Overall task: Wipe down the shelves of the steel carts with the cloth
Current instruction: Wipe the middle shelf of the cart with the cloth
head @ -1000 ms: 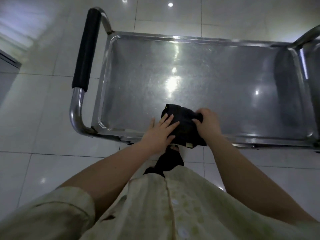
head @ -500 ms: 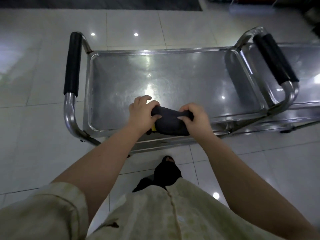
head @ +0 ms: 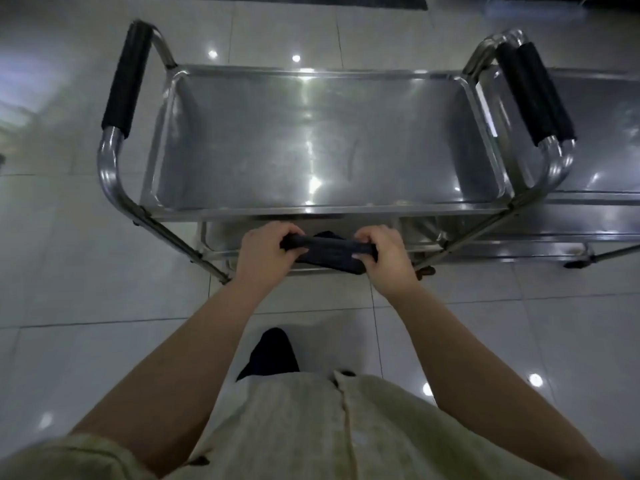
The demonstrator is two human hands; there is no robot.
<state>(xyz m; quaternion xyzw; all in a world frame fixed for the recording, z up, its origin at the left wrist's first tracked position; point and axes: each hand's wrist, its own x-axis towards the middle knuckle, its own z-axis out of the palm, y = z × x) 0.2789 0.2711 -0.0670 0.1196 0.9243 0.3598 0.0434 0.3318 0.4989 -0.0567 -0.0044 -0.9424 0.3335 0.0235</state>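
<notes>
**Cloth [head: 329, 252], dark and bunched into a roll, gripped at both ends before the steel cart**

At far left, a cylindrical black foam grip [head: 126, 81] sleeves the bent steel-tube handle of the nearer stainless steel cart [head: 311, 211]. The cart's shallow rectangular top shelf [head: 259, 143] glints with ceiling lights, and a lower steel shelf [head: 214, 237] shows under its near rim.

The left hand [head: 266, 251] is just in front of that rim, fingers curled over the cloth's left end. From there the cloth runs sideways — its long axis level and parallel to the shelf's near edge, one end pointing toward the left handle and the other toward the right. A fold of it sags on the side facing the person. The right hand [head: 384, 258] clasps the right end in the same way, fingers wrapped over the top. The two hands are near each other, with only the cloth's middle showing between them. It is held off the top shelf, at the cart's near side; whether it touches the frame cannot be told.

Further right, two more black foam grips [head: 523, 95] lie side by side — there a second steel cart [head: 595, 133] stands just beside the first on the glossy pale floor tiles [head: 69, 254].
</notes>
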